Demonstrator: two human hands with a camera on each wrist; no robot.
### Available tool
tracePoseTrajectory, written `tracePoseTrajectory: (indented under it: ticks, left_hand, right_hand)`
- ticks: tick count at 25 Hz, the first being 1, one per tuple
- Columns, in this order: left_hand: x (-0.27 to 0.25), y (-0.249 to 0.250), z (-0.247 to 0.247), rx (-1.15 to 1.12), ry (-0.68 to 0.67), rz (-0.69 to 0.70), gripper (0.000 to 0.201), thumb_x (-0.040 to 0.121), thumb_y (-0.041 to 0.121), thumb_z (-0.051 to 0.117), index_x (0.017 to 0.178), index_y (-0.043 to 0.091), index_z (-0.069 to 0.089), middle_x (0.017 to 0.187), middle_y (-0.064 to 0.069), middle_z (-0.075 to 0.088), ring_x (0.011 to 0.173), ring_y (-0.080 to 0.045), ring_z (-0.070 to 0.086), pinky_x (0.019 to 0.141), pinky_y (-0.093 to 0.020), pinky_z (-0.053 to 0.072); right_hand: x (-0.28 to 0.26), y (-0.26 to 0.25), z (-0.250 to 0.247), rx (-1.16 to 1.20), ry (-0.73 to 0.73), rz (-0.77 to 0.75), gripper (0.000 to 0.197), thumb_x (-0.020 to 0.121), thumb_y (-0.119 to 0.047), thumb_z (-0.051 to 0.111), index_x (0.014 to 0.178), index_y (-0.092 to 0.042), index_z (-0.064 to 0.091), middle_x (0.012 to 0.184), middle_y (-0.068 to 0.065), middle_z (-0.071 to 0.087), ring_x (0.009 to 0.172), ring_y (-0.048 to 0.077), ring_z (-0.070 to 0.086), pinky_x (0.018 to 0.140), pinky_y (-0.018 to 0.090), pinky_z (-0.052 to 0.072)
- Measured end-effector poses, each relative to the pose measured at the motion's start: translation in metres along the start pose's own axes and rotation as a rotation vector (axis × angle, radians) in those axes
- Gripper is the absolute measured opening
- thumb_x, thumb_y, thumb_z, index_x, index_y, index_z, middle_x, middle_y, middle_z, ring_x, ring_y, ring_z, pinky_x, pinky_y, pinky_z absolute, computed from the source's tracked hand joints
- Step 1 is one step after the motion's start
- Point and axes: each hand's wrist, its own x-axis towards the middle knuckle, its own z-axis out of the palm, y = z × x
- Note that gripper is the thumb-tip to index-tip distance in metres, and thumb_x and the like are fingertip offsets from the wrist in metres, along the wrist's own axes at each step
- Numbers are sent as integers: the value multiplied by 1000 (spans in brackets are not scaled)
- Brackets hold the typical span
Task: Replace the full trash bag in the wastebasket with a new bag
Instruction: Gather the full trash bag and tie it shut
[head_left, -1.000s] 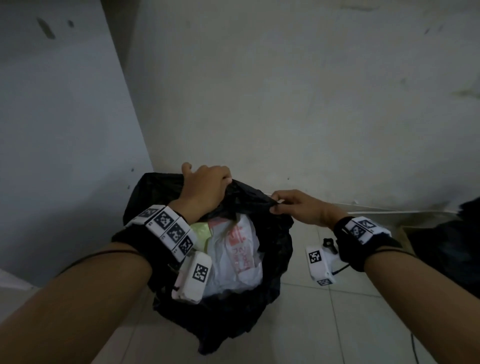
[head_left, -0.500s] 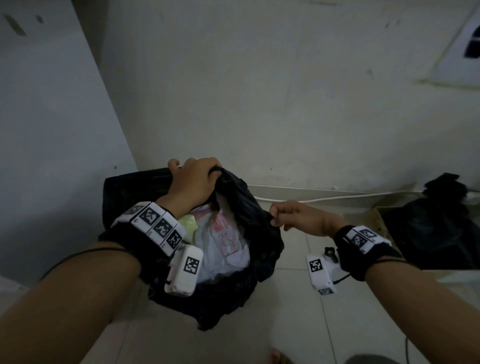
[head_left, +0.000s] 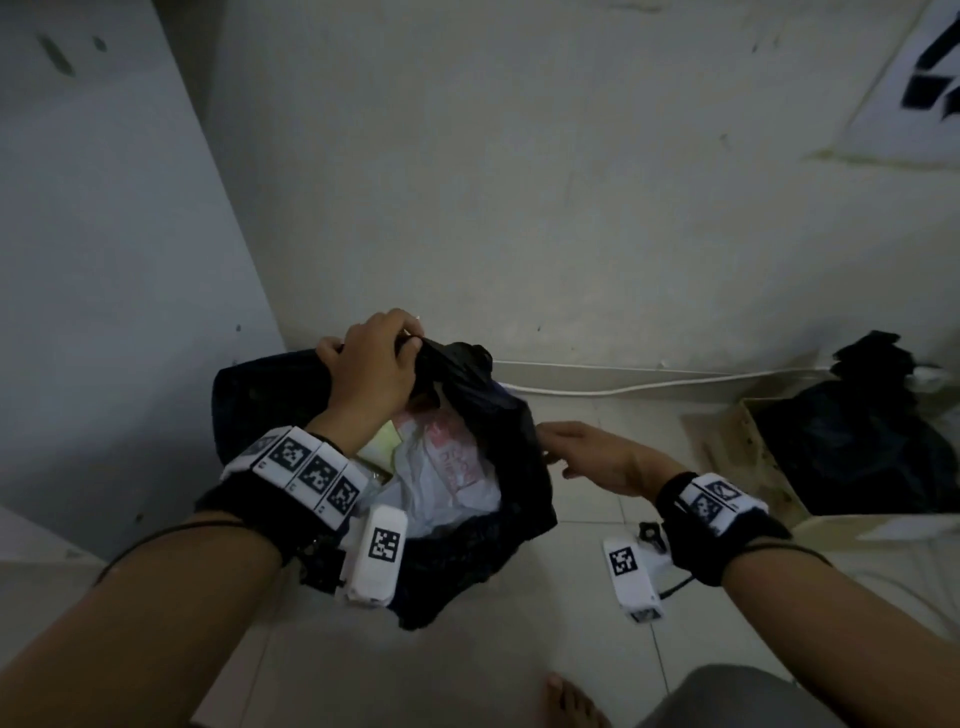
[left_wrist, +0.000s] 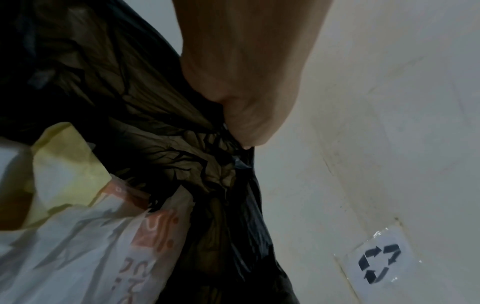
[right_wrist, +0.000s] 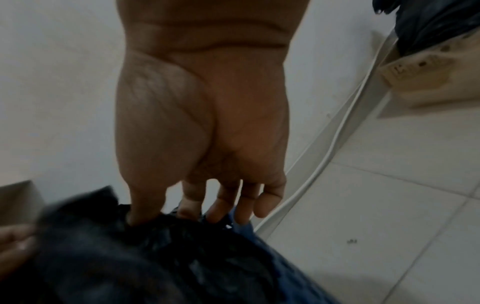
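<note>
A black trash bag (head_left: 483, 415) lines the wastebasket in the corner. It is stuffed with a white plastic bag with red print (head_left: 452, 467) and something yellow (head_left: 382, 447). My left hand (head_left: 374, 369) grips the gathered far rim of the black bag; in the left wrist view the plastic (left_wrist: 182, 144) bunches under my left hand (left_wrist: 241, 82). My right hand (head_left: 587, 457) is at the bag's right edge, fingers nearly straight. In the right wrist view its fingertips (right_wrist: 218, 211) touch the black rim (right_wrist: 155, 246). The wastebasket is almost hidden; a blue strip (right_wrist: 272, 257) shows.
A cardboard box (head_left: 727, 441) holding another black bag (head_left: 857, 441) stands on the tiled floor at the right. A white cable (head_left: 649, 384) runs along the wall base. A pale panel (head_left: 104, 260) closes the left side. A recycling sign (left_wrist: 379, 263) is on the wall. My bare foot (head_left: 571, 701) is below.
My left hand has pulled the gathered rim up and away from me. My right hand has stopped pinching the bag's edge and its fingers have straightened beside it.
</note>
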Motion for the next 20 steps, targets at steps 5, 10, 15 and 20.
tracePoseTrajectory:
  ticks: [5, 10, 15, 20]
  left_hand:
    - [-43, 25, 4, 3, 11, 148, 37, 82, 45, 62, 115, 30, 56, 123, 3, 49, 118, -21, 41, 92, -38, 26]
    - [-82, 47, 14, -516, -355, 49, 35, 84, 47, 67, 107, 25, 54, 97, 7, 60, 91, -9, 59, 80, -24, 49]
    - [-67, 46, 6, -678, -265, -101, 6, 94, 13, 59, 90, 17, 57, 74, -1, 64, 57, 4, 58, 59, -21, 45]
    - [-103, 36, -13, -729, -440, -136, 45, 80, 35, 76, 115, 20, 50, 106, 7, 61, 92, -3, 60, 78, -18, 49]
  right_hand:
    - [-6, -45, 7, 315, 214, -146, 26, 98, -26, 53, 73, -20, 49, 69, -2, 58, 60, 6, 56, 58, 23, 48]
    - [-8, -100, -10, 731, 224, -209, 13, 96, -25, 57, 89, -14, 56, 76, 2, 58, 69, 13, 54, 60, 21, 51]
    - [-22, -95, 13, 339, 194, -60, 17, 89, -28, 67, 100, -18, 57, 89, 1, 62, 81, 15, 58, 69, 27, 49]
    - [-34, -93, 17, 544, 289, -47, 24, 97, -20, 55, 74, -19, 49, 69, 2, 57, 58, 13, 54, 54, 24, 50]
